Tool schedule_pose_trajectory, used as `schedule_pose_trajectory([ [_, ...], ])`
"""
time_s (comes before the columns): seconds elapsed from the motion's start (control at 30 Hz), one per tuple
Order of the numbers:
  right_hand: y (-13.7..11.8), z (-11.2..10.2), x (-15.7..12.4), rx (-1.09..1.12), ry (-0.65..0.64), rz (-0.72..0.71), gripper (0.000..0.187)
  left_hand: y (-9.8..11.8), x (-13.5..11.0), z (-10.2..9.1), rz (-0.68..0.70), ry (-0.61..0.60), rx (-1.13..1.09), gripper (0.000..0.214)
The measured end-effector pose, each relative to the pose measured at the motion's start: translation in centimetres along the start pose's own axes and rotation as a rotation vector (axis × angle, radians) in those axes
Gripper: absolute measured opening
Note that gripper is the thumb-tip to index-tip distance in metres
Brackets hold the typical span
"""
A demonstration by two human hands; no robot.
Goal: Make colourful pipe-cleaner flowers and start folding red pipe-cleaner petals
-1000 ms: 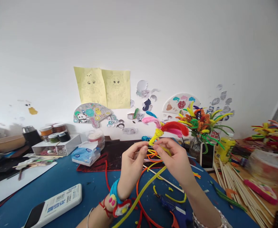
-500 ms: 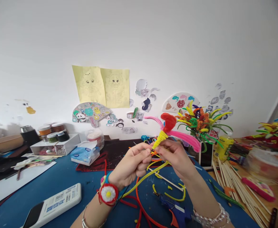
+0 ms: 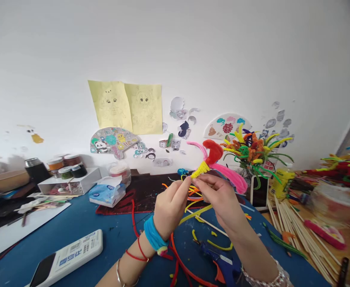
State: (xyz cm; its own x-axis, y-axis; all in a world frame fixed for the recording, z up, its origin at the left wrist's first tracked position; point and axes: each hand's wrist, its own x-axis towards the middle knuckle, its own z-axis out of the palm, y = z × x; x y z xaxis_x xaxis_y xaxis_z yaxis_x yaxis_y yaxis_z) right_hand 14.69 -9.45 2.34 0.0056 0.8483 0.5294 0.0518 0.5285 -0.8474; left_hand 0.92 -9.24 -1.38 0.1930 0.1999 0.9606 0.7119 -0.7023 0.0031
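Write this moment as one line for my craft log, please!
left hand: pinching pipe-cleaner flower | right hand: pinching same flower | flower colours: yellow, red, pink | on mat: glue gun

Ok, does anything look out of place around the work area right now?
The blue hot glue gun lies on the blue mat among loose yellow and orange pipe-cleaner scraps, an odd spot for a hot tool. Wooden skewers also sprawl loosely at the right rather than sitting bundled.
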Motion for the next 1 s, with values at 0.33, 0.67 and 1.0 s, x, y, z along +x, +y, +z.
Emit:
schedule_pose_trajectory([
  [0.33, -1.3, -0.5, -0.7, -0.238, -0.088, -0.089, 0.025, -0.2, 0.7, 0.4, -0.128, 0.157, -0.122, 0.025],
  [0.67, -1.6, -0.4, -1.3, -0.340, -0.098, -0.253, 0.021, 0.7, 1.2, 0.1, -0.396, 0.177, -0.340, 0.022],
  [1.0, -0.3, -0.3, 0.1, -0.302, -0.106, -0.273, 0.020, 1.2, 2.3, -0.8, -0.893, 0.122, -0.936, 0.020],
])
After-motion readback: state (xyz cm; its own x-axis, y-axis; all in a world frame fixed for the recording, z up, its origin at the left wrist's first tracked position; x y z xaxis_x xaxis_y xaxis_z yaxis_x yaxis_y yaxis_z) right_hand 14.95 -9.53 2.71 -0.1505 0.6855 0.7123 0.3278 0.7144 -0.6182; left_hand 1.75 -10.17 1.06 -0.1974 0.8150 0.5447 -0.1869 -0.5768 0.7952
